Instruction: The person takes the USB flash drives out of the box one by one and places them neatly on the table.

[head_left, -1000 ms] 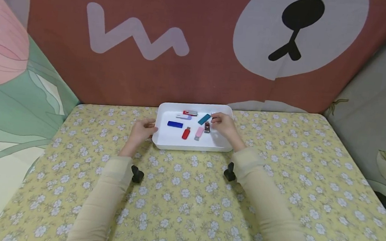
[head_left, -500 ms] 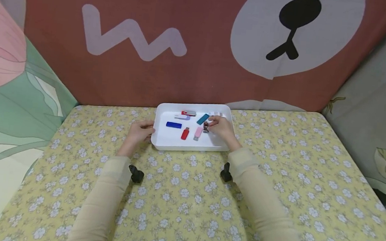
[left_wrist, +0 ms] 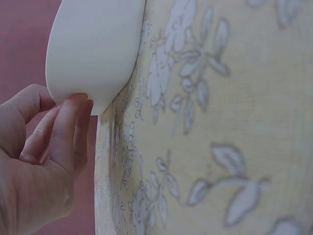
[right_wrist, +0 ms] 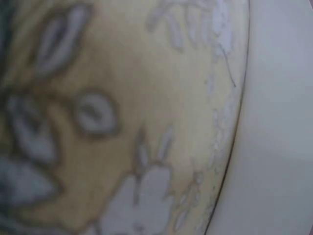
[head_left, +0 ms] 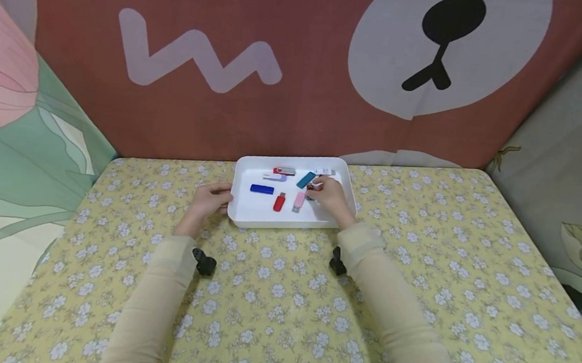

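Note:
A white tray (head_left: 261, 221) holds several USB flash drives. My left hand (head_left: 210, 199) holds the tray's left edge; in the left wrist view its fingers (left_wrist: 68, 127) and thumb pinch the rim. Inside the tray's right half, my right hand (head_left: 331, 197) pinches a dark red USB flash drive (head_left: 312, 188), mostly hidden by the fingers. Close by lie a teal drive (head_left: 306, 179), a pink one (head_left: 298, 201) and a white one (head_left: 325, 172). In the right wrist view the hand is not visible, only the tray's outer wall (right_wrist: 279, 122) and cloth.
Further left in the tray are a blue drive (head_left: 261, 189), a red drive (head_left: 279, 202), a lilac drive (head_left: 274, 177) and a red-and-silver drive (head_left: 284, 171). Yellow floral cloth (head_left: 277, 320) covers the table. A printed fabric wall (head_left: 307, 119) stands right behind the tray.
My right hand has moved left and down from beside the white drive, which it has uncovered, onto the dark red drive. My left hand stays at the tray's edge.

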Demonstrator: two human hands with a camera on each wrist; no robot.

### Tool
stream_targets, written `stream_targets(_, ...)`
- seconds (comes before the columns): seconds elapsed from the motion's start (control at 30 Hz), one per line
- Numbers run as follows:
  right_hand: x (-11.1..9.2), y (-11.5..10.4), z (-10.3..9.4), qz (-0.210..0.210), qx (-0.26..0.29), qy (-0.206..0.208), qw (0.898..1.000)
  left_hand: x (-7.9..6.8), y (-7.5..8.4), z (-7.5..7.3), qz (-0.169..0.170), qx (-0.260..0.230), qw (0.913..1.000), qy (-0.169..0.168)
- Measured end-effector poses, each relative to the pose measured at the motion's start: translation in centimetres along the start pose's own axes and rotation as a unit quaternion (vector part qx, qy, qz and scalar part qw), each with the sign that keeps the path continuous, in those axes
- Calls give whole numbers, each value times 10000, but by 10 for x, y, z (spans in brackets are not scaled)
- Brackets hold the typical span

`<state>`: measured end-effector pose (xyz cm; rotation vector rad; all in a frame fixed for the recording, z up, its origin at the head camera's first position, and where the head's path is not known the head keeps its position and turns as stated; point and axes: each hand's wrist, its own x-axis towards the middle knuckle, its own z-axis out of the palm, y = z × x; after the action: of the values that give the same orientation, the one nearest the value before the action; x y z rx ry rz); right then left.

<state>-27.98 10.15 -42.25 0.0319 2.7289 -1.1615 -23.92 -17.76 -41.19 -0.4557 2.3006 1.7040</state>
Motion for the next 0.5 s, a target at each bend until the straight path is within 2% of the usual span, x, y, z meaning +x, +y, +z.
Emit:
stream_targets(0.23, -4, -4, 2, -149, -97, 294, 9994, 0, 1, 1, -29, -1, 10000, 36)
stream_targets(0.5, -3, -2, -1, 247, 153, 103, 9995, -1, 1, 2, -67, -71, 10000, -1)
